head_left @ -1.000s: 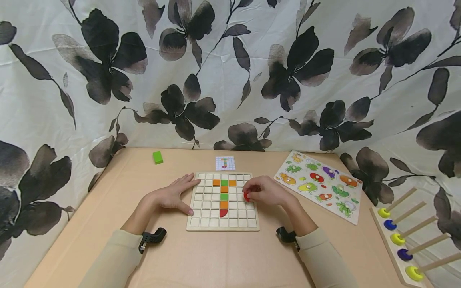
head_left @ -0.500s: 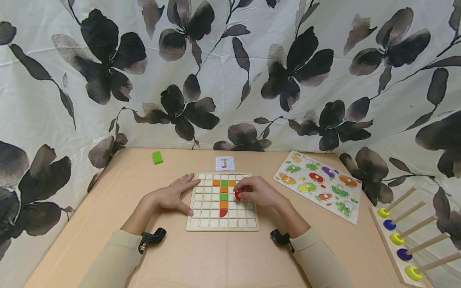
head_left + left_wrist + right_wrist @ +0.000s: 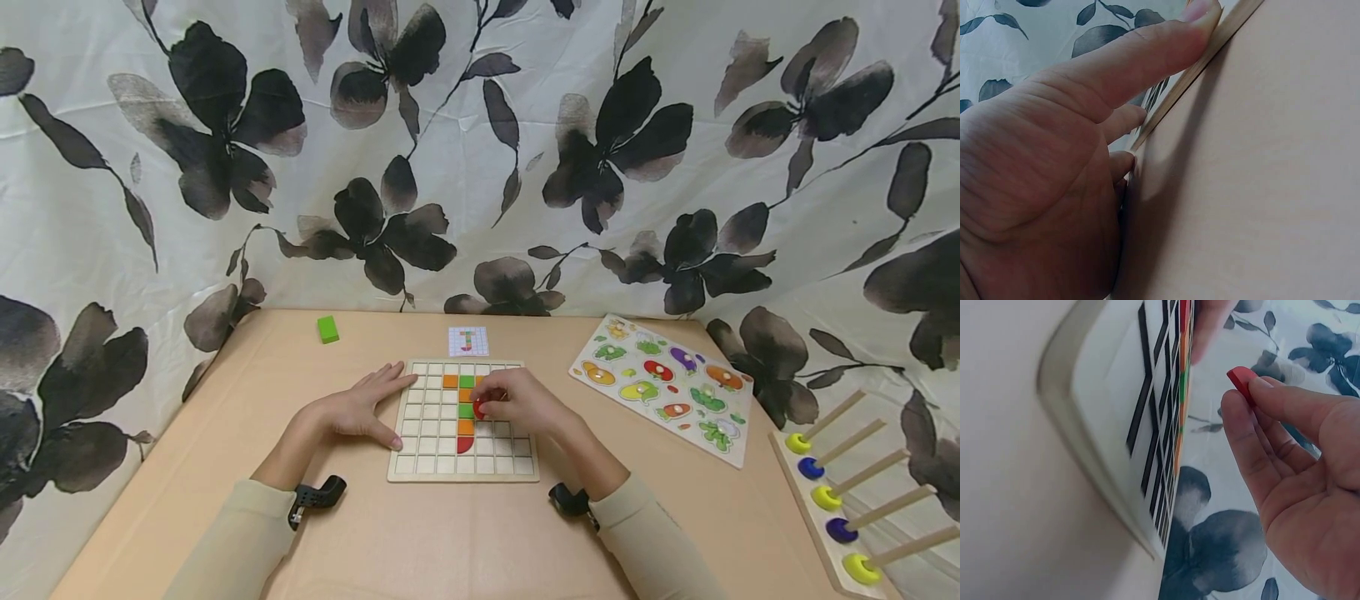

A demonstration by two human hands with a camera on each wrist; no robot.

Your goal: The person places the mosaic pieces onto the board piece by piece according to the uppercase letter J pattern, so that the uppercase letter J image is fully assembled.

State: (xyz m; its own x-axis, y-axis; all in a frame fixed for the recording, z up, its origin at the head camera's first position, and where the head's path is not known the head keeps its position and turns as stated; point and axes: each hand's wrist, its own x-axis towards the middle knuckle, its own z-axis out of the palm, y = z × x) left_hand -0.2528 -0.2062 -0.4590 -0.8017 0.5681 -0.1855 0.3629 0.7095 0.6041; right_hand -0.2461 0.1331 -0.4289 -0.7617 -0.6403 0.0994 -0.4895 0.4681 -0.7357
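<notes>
A wooden grid board (image 3: 427, 465) lies on the table, with orange, green and red pieces forming a T-like column in its cells. One red piece with a rounded corner (image 3: 465, 445) sits at the column's foot. Between thumb and fingers my right hand (image 3: 525, 402) pinches another red piece (image 3: 1244, 382), held above the board just right of the column. My left hand (image 3: 360, 407) rests at the board's left edge with fingers spread; its thumb (image 3: 1147, 59) touches the rim in the left wrist view. Some cells are hidden behind the right hand.
A small pattern card (image 3: 468, 341) lies behind the board. At the back left is a green block (image 3: 327, 329). To the right lie a vegetable picture board (image 3: 660, 383) and a wooden peg stand (image 3: 825, 525) with rings. A floral cloth hangs behind the table.
My right hand has moved left across the board with the red piece, from its right edge to beside the column. The left hand has stayed in place.
</notes>
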